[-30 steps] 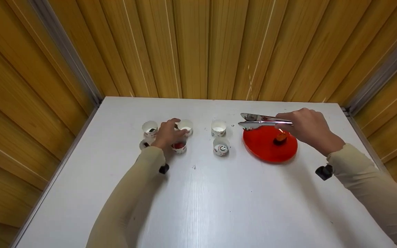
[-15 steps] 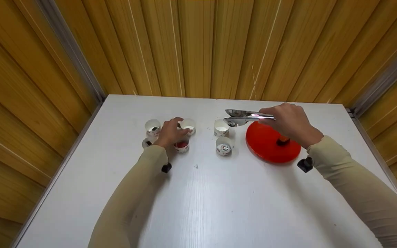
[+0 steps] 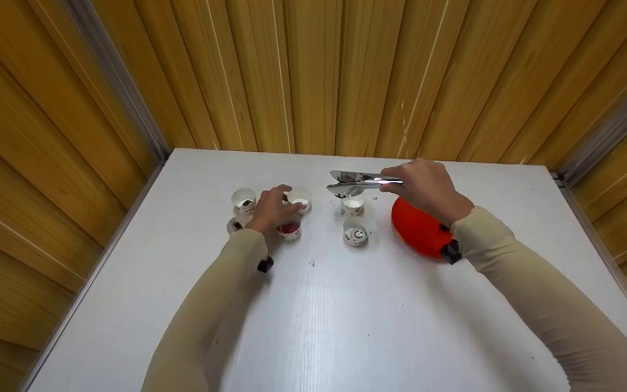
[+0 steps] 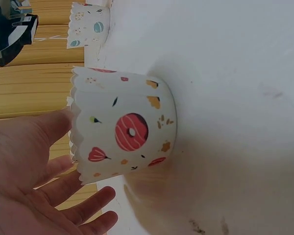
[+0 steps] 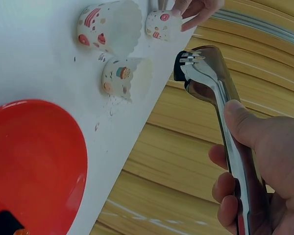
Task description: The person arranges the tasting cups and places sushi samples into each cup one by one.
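Observation:
My left hand [image 3: 271, 209] holds a white paper baking cup [image 4: 132, 132] by its scalloped rim, the thumb on one side. The cup has a pink doughnut print and stands on the table. My right hand [image 3: 422, 185] grips a pair of metal tongs [image 5: 230, 132] above the cups at the right. A small dark piece [image 5: 179, 67] shows at the tips of the tongs; its kind cannot be told. Below and beside the right hand lies a red plate [image 3: 417, 231], partly covered by the wrist. On it sits a black and orange piece [image 5: 9, 223], mostly hidden.
Two more baking cups stand at the right, a rear one [image 3: 352, 208] and a front one [image 3: 355, 235]. Near my left hand are a cup with red contents [image 3: 289, 231] and a cup with a dark piece [image 3: 244, 201]. Wooden panels [image 3: 313, 76] rise behind the white table [image 3: 313, 326].
My right hand has carried the tongs left, from above the red plate to above the rear right cup. The left hand stays at its cup.

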Demonstrator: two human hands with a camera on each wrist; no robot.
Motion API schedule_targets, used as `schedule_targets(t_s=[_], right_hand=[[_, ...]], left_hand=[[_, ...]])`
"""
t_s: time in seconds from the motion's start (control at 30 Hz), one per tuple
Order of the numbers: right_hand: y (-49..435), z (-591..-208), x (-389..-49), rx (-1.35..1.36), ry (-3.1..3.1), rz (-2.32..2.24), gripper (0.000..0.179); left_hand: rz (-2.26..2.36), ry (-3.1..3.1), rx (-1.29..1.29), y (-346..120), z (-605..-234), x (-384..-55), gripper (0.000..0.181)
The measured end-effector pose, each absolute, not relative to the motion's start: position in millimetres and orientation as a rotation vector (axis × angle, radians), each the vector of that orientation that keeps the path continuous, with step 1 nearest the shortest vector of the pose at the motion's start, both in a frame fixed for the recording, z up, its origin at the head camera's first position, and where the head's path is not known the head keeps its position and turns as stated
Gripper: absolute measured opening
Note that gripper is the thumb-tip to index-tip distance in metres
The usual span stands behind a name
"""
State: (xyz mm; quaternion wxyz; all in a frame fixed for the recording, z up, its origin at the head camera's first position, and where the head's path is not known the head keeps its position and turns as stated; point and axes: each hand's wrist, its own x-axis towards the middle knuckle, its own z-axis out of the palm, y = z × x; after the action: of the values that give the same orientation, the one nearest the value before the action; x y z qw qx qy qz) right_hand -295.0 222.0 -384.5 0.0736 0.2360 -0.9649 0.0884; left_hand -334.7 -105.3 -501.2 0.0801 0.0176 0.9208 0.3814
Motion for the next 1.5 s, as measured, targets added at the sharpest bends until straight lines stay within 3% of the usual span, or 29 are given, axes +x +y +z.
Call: schedule_targets(t_s=[0.77, 1.5], right_hand=[[158.4, -405.9, -322.6, 0.717, -2.947, 0.355, 0.031], [154.0, -421.4, -326.6, 0.72, -2.936, 0.353, 0.029]], left_hand=[[1.136, 2.8, 0.112, -97.9, -499.0, -333.9, 0.061], [1.174, 2.772, 0.108, -94.0, -500.3, -333.2, 0.057]])
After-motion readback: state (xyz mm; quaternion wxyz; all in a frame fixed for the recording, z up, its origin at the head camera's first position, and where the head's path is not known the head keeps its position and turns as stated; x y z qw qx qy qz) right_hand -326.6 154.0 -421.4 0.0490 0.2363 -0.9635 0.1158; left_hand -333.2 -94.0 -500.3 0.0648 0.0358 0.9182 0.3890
